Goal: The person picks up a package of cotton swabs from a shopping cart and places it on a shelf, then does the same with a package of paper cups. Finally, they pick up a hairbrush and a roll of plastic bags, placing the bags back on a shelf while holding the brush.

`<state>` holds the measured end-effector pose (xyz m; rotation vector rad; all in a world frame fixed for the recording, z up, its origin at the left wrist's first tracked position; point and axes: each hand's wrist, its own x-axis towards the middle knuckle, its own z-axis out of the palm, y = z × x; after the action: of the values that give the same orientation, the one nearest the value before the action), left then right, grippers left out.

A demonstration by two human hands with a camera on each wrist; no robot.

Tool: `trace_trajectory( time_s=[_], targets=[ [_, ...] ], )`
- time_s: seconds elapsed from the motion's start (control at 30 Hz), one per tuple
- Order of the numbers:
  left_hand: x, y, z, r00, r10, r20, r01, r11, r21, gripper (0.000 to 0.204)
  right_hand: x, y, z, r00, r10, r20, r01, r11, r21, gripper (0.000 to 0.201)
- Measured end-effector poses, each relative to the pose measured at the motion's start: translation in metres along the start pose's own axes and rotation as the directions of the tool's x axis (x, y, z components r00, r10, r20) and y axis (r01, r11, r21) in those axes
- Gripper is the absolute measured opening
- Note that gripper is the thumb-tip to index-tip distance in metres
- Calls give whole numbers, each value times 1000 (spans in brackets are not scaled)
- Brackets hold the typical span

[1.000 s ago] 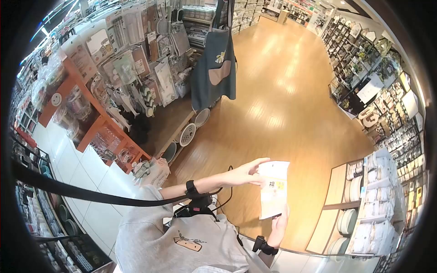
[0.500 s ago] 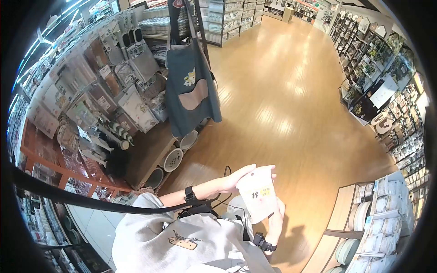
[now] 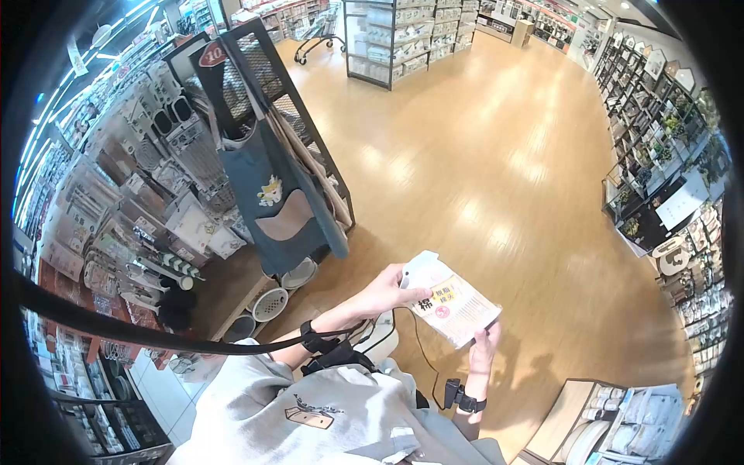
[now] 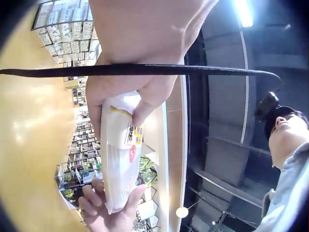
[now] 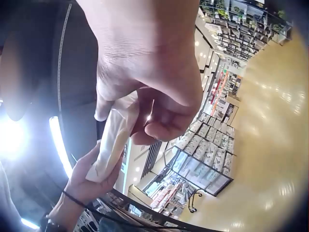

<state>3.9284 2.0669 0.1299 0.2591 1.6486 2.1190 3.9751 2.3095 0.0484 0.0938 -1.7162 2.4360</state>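
A flat white packet (image 3: 463, 311) with black Chinese print, a yellow label and a small red round mark is held out in front of the grey sweatshirt. My left hand (image 3: 381, 294) grips its upper left end, thumb lying across the printed face. At the opposite lower corner, my right hand (image 3: 483, 353) pinches the edge. In the left wrist view the packet (image 4: 121, 159) appears edge-on, soft and fairly thick. The right wrist view shows the right hand (image 5: 149, 82) curled at one end of the packet (image 5: 113, 135), its print turned away.
Packed hanging goods (image 3: 147, 209) and a blue-green apron (image 3: 283, 209) on a black rack stand at left. Baskets (image 3: 270, 304) sit on a low shelf. Shelves (image 3: 632, 415) hold wrapped goods at lower right. Wooden-coloured floor (image 3: 465, 170) runs ahead. A dark strap (image 3: 155, 337) crosses the head view.
The packet has turned from upright to a slant, its printed face now plainer to the camera. The hands have shifted with it. The head view has swung right, so the apron rack sits further left.
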Motion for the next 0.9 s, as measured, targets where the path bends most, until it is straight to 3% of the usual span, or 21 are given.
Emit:
trace_trajectory(
  time_s=[0.03,0.1,0.17,0.33,0.4,0.53,0.57,0.67,0.73,0.8,0.9],
  targets=[
    [23,4,-6,999,21,-27,-22,1000,-11,38,22,7,-2,998,47,47,-47,999,-5,60],
    [72,5,-23,999,15,-48,-15,1000,13,40,67,30,-17,952,263,153,-242,959,-147,48],
    [121,13,-40,988,147,-57,-143,988,66,45,119,46,-19,951,268,151,-253,961,-109,42],
    [227,50,-90,986,121,-114,-119,993,27,35,242,22,-7,955,282,88,-267,952,-149,36],
    [268,65,-108,985,116,-129,-118,993,-7,35,292,25,-12,969,187,159,-150,963,-222,41],
    [331,80,-133,984,140,-110,-149,986,-76,36,374,27,-14,959,209,189,-185,973,-137,62],
    [348,81,-141,978,183,-96,-190,978,-80,37,393,34,-18,952,235,197,-210,968,-138,62],
    [399,78,-172,984,124,-127,-132,990,-59,35,452,69,-35,938,203,281,-175,977,-124,60],
    [442,82,-191,985,87,-151,-94,995,-34,34,497,106,-47,990,141,26,-135,978,-156,61],
    [486,95,-207,955,232,-184,-210,969,129,36,560,123,-52,987,153,54,-145,980,-133,66],
    [552,122,-230,951,252,-180,-198,942,272,30,649,142,-53,991,104,83,-98,992,-79,71]
  ],
)
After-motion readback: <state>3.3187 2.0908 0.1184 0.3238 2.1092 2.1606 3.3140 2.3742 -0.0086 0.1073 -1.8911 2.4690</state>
